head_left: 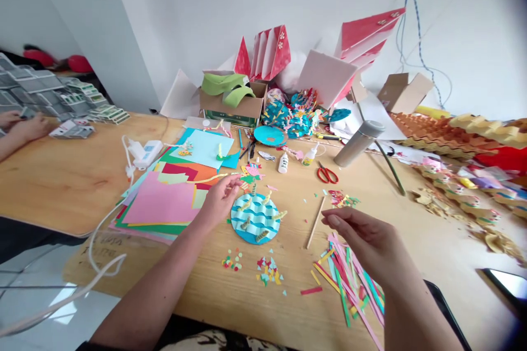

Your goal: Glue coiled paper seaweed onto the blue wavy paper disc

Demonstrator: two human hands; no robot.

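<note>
A round blue paper disc with wavy strips and small yellow curls (256, 218) lies on the wooden table (61, 175). My left hand (220, 197) rests just left of the disc, fingers loosely curled, touching the edge of a stack of coloured paper sheets (164, 200). A thin yellow strip (214, 177) runs by its fingertips. My right hand (362, 238) hovers right of the disc above a pile of coloured paper strips (349, 279), fingers pinched together; whether anything is between them I cannot make out. A wooden stick (315, 222) lies between the disc and my right hand.
Red scissors (327, 174), glue bottles (283, 162), a grey cylinder (358, 142) and a cardboard box with green paper (233, 101) stand farther back. Paper scraps (267, 270) lie near the front edge. Another person's hands (22, 126) work at the far left. A white cable (102, 252) hangs off the table.
</note>
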